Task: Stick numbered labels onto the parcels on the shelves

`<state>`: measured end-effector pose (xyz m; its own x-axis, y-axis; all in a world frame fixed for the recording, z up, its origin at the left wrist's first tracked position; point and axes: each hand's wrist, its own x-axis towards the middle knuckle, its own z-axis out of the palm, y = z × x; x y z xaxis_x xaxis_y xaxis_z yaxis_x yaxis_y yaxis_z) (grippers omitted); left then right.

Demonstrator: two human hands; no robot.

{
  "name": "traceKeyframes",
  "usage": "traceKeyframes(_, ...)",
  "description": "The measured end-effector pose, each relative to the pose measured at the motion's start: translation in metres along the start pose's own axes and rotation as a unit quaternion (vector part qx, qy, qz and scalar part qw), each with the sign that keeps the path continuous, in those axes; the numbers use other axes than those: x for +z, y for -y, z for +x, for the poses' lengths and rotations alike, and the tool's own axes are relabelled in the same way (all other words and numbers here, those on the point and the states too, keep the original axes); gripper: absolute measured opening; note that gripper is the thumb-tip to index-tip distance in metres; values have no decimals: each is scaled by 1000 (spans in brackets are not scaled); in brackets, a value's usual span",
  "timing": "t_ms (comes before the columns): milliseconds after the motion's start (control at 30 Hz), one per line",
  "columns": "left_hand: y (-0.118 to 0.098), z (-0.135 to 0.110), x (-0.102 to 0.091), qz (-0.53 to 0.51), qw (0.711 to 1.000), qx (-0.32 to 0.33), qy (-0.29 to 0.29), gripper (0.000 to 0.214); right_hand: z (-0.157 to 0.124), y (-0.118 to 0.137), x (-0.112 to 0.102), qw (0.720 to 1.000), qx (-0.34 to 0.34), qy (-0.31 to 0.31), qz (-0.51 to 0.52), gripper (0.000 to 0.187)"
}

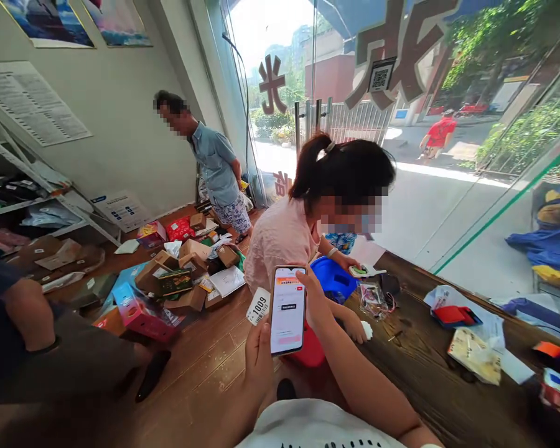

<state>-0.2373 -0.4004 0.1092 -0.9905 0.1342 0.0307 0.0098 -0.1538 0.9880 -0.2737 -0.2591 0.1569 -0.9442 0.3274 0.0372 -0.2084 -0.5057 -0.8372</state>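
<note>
A smartphone [287, 314] with a lit, mostly white screen stands upright in front of me, a small dark pop-up box at its middle. My left hand [258, 354] is closed at its lower left edge, thumb along the side. A white paper label [258, 306] printed 1009 with a barcode sticks out beside the phone above that thumb; what pins it is partly hidden. My right hand [318, 305] is closed at the phone's right edge, one digit over the upper right corner of the screen. Its other fingers are hidden.
Close ahead, a person in pink [280, 239] bends over a blue basket [333, 279] by a dark wooden table [415, 367] bearing plastic bags. Parcels [191, 267] cover the floor at left. Another person [214, 162] stands behind them; a dark-clothed person [23, 323] is far left.
</note>
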Motion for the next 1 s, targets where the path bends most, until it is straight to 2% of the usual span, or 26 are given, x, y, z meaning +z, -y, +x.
traceKeyframes(67, 3, -18, 25, -1, 999, -19, 35, 51, -18, 16, -28, 1000, -16, -15, -11, 27)
traceKeyframes(200, 13, -51, 63, 69, 992, 37, 100, 47, -49, 38, -75, 995, -39, -77, -50, 34)
traceKeyframes(267, 18, -64, 78, 75, 990, 35, 115, 47, -61, 46, -92, 993, -41, -101, -45, 33)
traceKeyframes(367, 23, -81, 94, 21, 993, -26, 115, 50, -76, 53, -109, 995, -30, -96, 11, 22)
traceKeyframes(500, 24, -100, 101, -58, 992, -87, 71, 54, -91, 56, -113, 998, -17, -62, 28, 17)
traceKeyframes(633, 21, -113, 88, -86, 992, -82, 42, 54, -97, 49, -98, 999, -6, -45, -3, 21)
traceKeyframes(767, 17, -116, 58, -75, 996, -43, -13, 52, -98, 30, -65, 999, 23, 2, -23, 23)
traceKeyframes(900, 12, -110, 13, -112, 990, -44, -72, 55, -94, 0, -17, 998, 33, 38, -24, 23)
traceKeyframes(1000, 7, -99, -32, -150, 984, -46, -89, 53, -88, -27, 29, 996, 59, 71, 6, 22)
